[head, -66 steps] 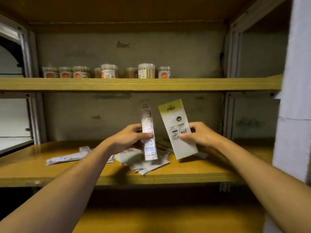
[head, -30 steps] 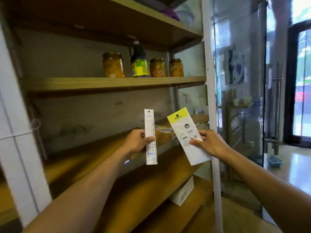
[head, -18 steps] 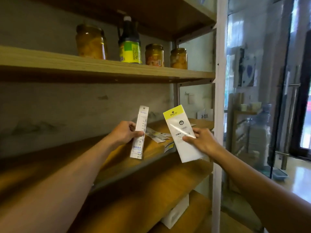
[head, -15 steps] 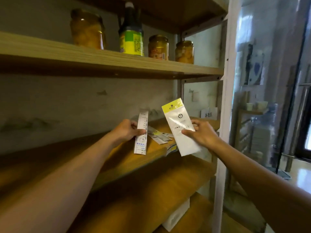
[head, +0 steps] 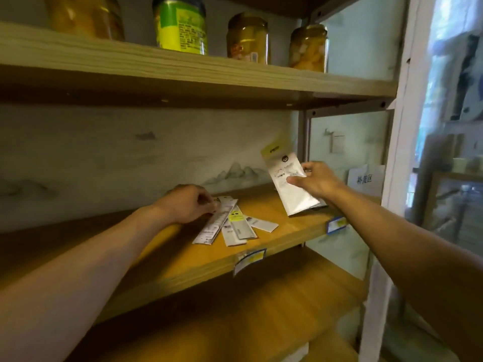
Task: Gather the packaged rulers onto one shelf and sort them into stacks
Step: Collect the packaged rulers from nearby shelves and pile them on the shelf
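My left hand (head: 187, 203) is closed on the top end of a narrow white packaged ruler (head: 214, 226), which lies flat on the wooden shelf (head: 287, 220) beside a small fan of other ruler packs (head: 239, 227). My right hand (head: 317, 181) holds a wide white pack with a yellow top (head: 286, 184) upright above the shelf's right part, its lower edge just over the wood.
Glass jars (head: 248, 39) and a green-labelled bottle (head: 180, 24) stand on the shelf above. A white paper sign (head: 364, 178) leans at the right end. Price tags (head: 249, 259) hang on the shelf's front edge. A white metal post (head: 397, 152) borders the right.
The view has turned from another shelf unit to this one. My left hand has lowered the narrow ruler pack onto the shelf beside the fanned packs. My right hand has carried the wide pack over the shelf.
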